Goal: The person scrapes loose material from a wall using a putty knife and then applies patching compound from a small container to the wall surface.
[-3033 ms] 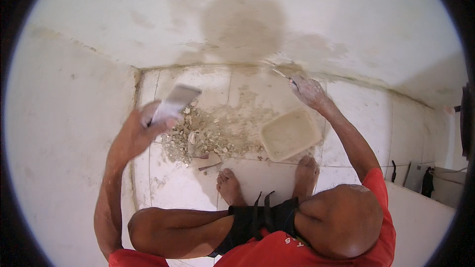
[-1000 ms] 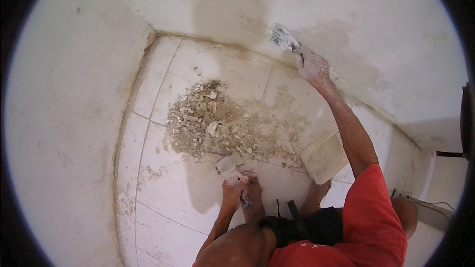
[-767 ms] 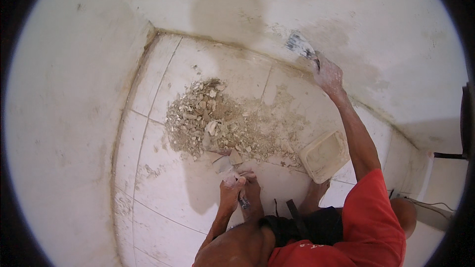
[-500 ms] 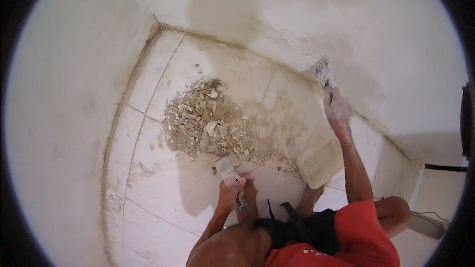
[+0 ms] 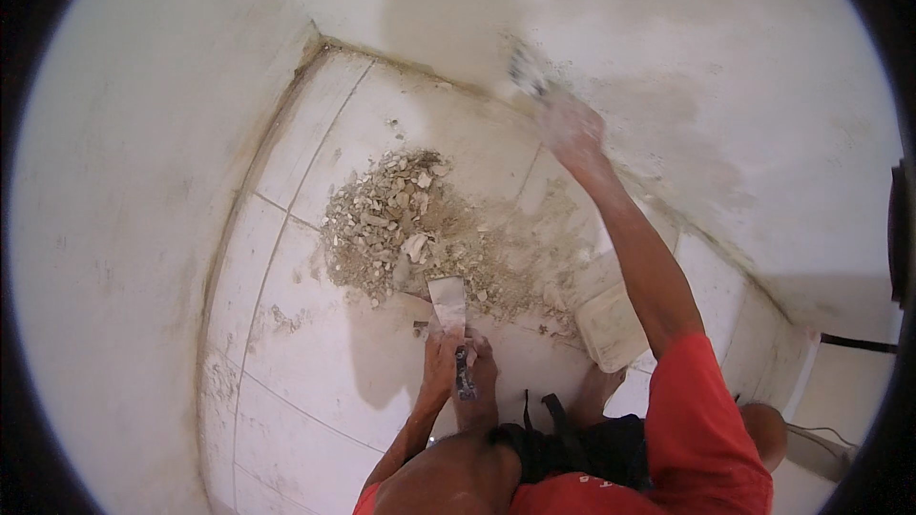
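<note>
My right hand (image 5: 571,133), slightly blurred, grips a putty-smeared scraper (image 5: 530,72) at the lower part of the stained white wall (image 5: 716,57), above its seam with the floor. My left hand (image 5: 442,358) holds a wide putty knife (image 5: 447,300) low over my foot, blade pointing forward at the edge of a pile of broken plaster chips and dust (image 5: 382,215). A shallow cream plastic tray (image 5: 615,324) lies right of the pile, partly behind my right forearm.
A second wall (image 5: 114,229) runs along the left and meets the facing wall in a corner. Pale floor tiles (image 5: 301,401) lie beneath my bare feet (image 5: 601,386). A dark object (image 5: 895,229), a cable and a grey object sit at the far right.
Since half a second ago my right hand and scraper moved up and left along the wall. The putty knife in my left hand has tipped, its blade now slightly farther forward.
</note>
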Action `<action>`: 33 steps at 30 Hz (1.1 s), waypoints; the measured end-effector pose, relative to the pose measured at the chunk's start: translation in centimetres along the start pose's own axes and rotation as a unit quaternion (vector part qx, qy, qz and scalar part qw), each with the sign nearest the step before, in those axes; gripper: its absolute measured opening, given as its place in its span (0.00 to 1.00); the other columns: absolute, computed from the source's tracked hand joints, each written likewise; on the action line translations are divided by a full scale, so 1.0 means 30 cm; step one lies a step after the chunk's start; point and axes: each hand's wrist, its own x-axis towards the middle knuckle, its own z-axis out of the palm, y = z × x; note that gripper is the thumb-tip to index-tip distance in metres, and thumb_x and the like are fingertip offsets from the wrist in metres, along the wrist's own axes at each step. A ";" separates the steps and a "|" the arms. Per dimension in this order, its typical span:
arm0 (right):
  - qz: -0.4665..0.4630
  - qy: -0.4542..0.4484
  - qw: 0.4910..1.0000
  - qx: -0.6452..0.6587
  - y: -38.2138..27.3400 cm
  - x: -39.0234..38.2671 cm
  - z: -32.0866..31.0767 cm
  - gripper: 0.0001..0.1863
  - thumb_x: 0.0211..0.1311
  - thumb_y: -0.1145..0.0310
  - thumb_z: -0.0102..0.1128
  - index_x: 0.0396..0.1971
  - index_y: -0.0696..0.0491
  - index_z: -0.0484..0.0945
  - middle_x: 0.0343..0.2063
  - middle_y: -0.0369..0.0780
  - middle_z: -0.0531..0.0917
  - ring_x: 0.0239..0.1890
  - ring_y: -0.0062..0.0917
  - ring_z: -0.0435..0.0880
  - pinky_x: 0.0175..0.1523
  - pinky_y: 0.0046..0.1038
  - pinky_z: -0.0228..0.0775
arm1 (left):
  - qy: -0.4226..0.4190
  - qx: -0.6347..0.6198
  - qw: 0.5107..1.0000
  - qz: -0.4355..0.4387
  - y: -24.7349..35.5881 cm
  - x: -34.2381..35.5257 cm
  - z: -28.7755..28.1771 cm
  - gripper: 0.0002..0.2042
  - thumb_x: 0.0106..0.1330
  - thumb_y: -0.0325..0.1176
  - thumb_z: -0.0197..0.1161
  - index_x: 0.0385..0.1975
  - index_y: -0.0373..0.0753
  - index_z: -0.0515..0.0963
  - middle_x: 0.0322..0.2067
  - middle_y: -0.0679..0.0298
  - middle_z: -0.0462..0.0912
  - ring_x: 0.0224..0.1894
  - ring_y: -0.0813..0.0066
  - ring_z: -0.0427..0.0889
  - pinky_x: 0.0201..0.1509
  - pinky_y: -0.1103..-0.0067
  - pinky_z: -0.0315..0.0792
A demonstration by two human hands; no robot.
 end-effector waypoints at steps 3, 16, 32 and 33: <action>0.068 -0.070 0.995 -0.016 0.106 -0.175 -0.125 0.16 0.64 0.57 0.51 0.43 0.50 0.80 0.27 0.42 0.83 0.29 0.34 0.82 0.32 0.37 0.75 | 0.063 0.006 0.996 -0.060 0.060 0.005 -0.037 0.10 0.69 0.34 0.54 0.36 0.33 0.75 0.27 0.63 0.80 0.26 0.78 0.77 0.28 0.79 0.70; 0.160 -0.477 0.689 0.522 -0.065 -0.153 -0.578 0.17 0.66 0.56 0.58 0.31 0.57 0.81 0.19 0.33 0.77 0.16 0.13 0.71 0.21 0.18 0.65 | -0.053 0.037 0.997 0.044 0.346 0.256 -0.010 0.13 0.73 0.41 0.54 0.41 0.36 0.75 0.23 0.66 0.76 0.19 0.85 0.72 0.19 0.86 0.64; 0.174 -0.242 0.831 0.469 0.060 -0.213 -0.432 0.13 0.68 0.63 0.53 0.36 0.58 0.79 0.24 0.32 0.75 0.22 0.15 0.71 0.26 0.21 0.65 | -0.061 0.127 0.983 0.116 0.357 0.212 0.027 0.13 0.74 0.41 0.51 0.35 0.35 0.74 0.22 0.70 0.70 0.23 0.84 0.67 0.26 0.83 0.62; 0.170 -0.239 0.831 0.472 0.063 -0.227 -0.460 0.13 0.68 0.63 0.53 0.36 0.58 0.79 0.24 0.32 0.75 0.22 0.15 0.71 0.26 0.21 0.65 | -0.046 0.131 0.985 0.099 0.366 0.214 0.021 0.13 0.74 0.39 0.49 0.36 0.34 0.74 0.21 0.69 0.70 0.24 0.84 0.68 0.27 0.82 0.63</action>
